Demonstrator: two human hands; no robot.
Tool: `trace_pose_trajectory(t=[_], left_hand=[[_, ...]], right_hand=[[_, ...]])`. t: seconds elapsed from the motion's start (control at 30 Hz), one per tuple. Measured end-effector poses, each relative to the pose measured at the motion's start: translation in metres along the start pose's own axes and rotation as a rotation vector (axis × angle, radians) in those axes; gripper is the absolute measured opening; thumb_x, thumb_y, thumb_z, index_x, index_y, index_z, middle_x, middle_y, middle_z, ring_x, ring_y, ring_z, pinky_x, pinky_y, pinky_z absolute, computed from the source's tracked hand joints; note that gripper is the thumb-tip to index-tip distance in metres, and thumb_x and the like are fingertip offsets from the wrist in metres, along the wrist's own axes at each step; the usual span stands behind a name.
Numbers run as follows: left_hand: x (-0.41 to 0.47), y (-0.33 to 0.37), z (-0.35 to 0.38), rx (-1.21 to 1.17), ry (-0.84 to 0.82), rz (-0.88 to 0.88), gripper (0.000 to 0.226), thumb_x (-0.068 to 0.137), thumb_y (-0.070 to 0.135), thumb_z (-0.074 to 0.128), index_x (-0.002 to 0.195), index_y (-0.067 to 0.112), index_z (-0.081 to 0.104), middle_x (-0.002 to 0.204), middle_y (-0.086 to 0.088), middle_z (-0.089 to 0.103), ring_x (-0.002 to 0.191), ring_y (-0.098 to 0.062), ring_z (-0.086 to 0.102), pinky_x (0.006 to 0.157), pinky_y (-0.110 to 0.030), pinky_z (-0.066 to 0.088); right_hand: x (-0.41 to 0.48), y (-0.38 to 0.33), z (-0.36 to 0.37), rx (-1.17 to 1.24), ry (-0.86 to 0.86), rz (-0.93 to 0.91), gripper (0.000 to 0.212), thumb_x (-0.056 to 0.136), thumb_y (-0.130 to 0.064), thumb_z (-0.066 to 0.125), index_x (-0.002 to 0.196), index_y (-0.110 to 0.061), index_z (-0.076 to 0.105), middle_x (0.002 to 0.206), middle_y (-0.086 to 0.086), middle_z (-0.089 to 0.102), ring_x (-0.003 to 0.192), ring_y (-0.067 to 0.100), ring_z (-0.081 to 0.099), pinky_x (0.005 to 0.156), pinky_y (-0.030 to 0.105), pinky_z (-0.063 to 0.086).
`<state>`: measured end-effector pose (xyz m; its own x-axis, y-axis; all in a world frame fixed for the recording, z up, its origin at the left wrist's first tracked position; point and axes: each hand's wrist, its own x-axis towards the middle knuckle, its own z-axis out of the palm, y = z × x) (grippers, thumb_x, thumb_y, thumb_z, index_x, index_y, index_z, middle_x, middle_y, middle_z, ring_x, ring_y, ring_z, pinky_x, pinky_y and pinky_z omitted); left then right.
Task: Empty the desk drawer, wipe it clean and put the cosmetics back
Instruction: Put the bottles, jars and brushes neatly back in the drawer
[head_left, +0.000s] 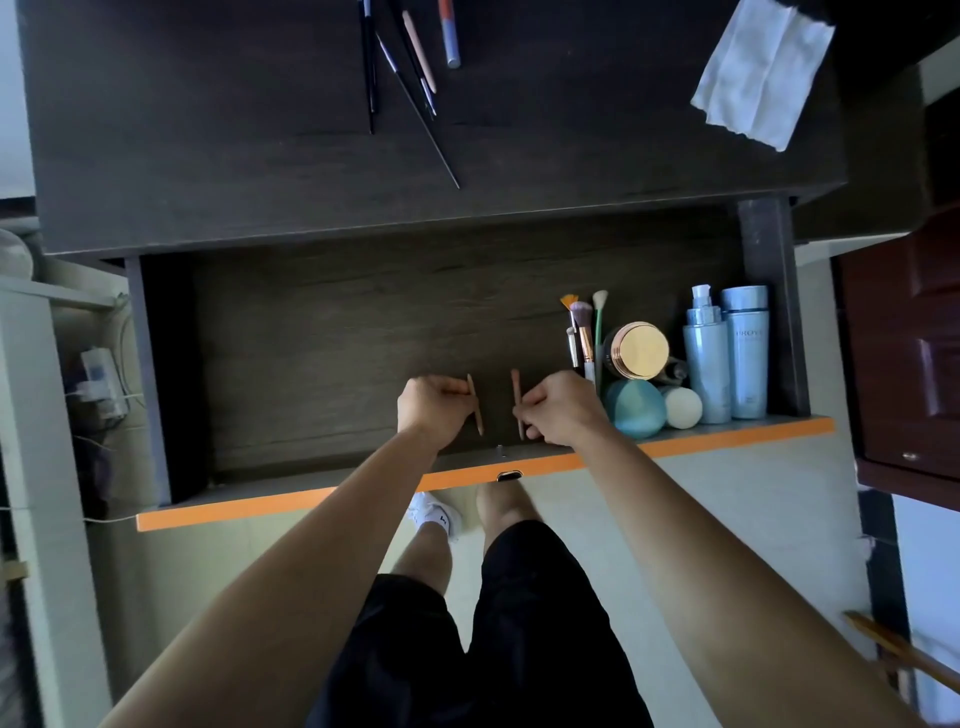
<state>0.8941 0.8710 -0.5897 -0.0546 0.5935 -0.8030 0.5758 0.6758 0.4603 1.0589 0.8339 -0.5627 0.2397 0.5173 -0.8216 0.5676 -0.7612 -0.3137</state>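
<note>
Open drawer (311, 332), contents at both grips:
- Left hand (431, 408) pinches first pink pencil (476, 408).
- Right hand (560, 410) pinches second pink pencil (517, 397); the two pencils are apart.
- Just right of the right grip: brushes (584, 332), gold-lidded jar (639, 349), teal sponge (635, 408), white sponge (681, 408), blue bottles (744, 353).
- Well beyond both grips, on the desktop (208, 130): liners (418, 52), tissue (763, 73).

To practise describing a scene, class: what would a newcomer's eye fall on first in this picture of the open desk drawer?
In the middle of the drawer, the left hand and the right hand each hold a pinkish pencil. The drawer's bright orange front edge cuts across the picture. At its right end, pale blue bottles cluster with a gold-lidded jar, and a white cloth lies on the desk's far right corner.
</note>
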Motion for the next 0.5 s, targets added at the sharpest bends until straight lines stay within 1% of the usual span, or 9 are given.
trace_pose_trajectory(t=[0.07, 0.2, 0.27, 0.37, 0.4, 0.47, 0.5], left_hand=[[-0.001, 0.001, 0.006, 0.006, -0.001, 0.009, 0.009, 0.074, 0.018, 0.075, 0.071, 0.027, 0.073, 0.071, 0.002, 0.071, 0.076, -0.020, 0.069, 0.076, -0.039, 0.060], [-0.003, 0.004, 0.017, 0.004, -0.011, 0.007, 0.017, 0.073, 0.017, 0.077, 0.064, 0.028, 0.068, 0.073, -0.001, 0.072, 0.076, -0.022, 0.071, 0.074, -0.039, 0.060], [-0.004, 0.005, 0.022, 0.018, -0.006, 0.015, 0.020, 0.074, 0.017, 0.077, 0.063, 0.029, 0.067, 0.075, -0.001, 0.073, 0.074, -0.022, 0.071, 0.074, -0.038, 0.061], [-0.003, 0.005, 0.023, 0.045, -0.013, 0.042, 0.022, 0.076, 0.016, 0.076, 0.061, 0.028, 0.066, 0.072, -0.003, 0.073, 0.071, -0.024, 0.072, 0.073, -0.038, 0.061], [-0.003, 0.006, 0.021, 0.052, -0.024, 0.048, 0.019, 0.077, 0.018, 0.075, 0.062, 0.027, 0.067, 0.072, -0.004, 0.073, 0.071, -0.024, 0.072, 0.073, -0.038, 0.061], [-0.004, 0.009, 0.014, 0.074, -0.032, 0.064, 0.007, 0.078, 0.028, 0.074, 0.073, 0.022, 0.073, 0.076, -0.004, 0.074, 0.077, -0.025, 0.072, 0.077, -0.037, 0.059], [-0.003, 0.011, 0.008, 0.094, -0.022, 0.082, 0.013, 0.078, 0.034, 0.072, 0.079, 0.021, 0.074, 0.080, -0.003, 0.074, 0.081, -0.026, 0.071, 0.079, -0.036, 0.059]], right_hand=[[0.002, 0.006, 0.006, -0.011, -0.002, 0.013, 0.012, 0.089, -0.030, 0.073, 0.093, -0.020, 0.078, 0.075, -0.003, 0.075, 0.070, 0.006, 0.071, 0.080, 0.031, 0.058], [0.001, 0.013, 0.005, 0.026, -0.007, 0.013, 0.011, 0.090, -0.029, 0.072, 0.093, -0.020, 0.078, 0.075, -0.005, 0.075, 0.062, 0.003, 0.070, 0.079, 0.031, 0.060], [0.001, 0.014, 0.004, 0.028, -0.016, -0.006, 0.011, 0.090, -0.029, 0.071, 0.092, -0.021, 0.078, 0.074, -0.005, 0.075, 0.063, 0.005, 0.071, 0.078, 0.032, 0.060], [0.002, 0.012, 0.005, 0.017, -0.050, -0.019, 0.013, 0.090, -0.031, 0.071, 0.092, -0.021, 0.079, 0.074, -0.003, 0.076, 0.065, 0.007, 0.072, 0.080, 0.033, 0.060], [0.002, 0.011, 0.003, 0.021, -0.067, -0.016, 0.014, 0.090, -0.031, 0.072, 0.093, -0.020, 0.079, 0.074, -0.002, 0.076, 0.066, 0.007, 0.072, 0.081, 0.033, 0.060], [0.001, 0.010, -0.003, -0.005, -0.103, -0.005, 0.019, 0.089, -0.034, 0.072, 0.095, -0.017, 0.079, 0.076, -0.002, 0.076, 0.069, 0.008, 0.072, 0.083, 0.031, 0.059], [0.001, 0.009, -0.008, -0.049, -0.108, -0.008, 0.023, 0.090, -0.037, 0.071, 0.097, -0.017, 0.079, 0.076, -0.002, 0.076, 0.071, 0.008, 0.072, 0.083, 0.031, 0.058]])
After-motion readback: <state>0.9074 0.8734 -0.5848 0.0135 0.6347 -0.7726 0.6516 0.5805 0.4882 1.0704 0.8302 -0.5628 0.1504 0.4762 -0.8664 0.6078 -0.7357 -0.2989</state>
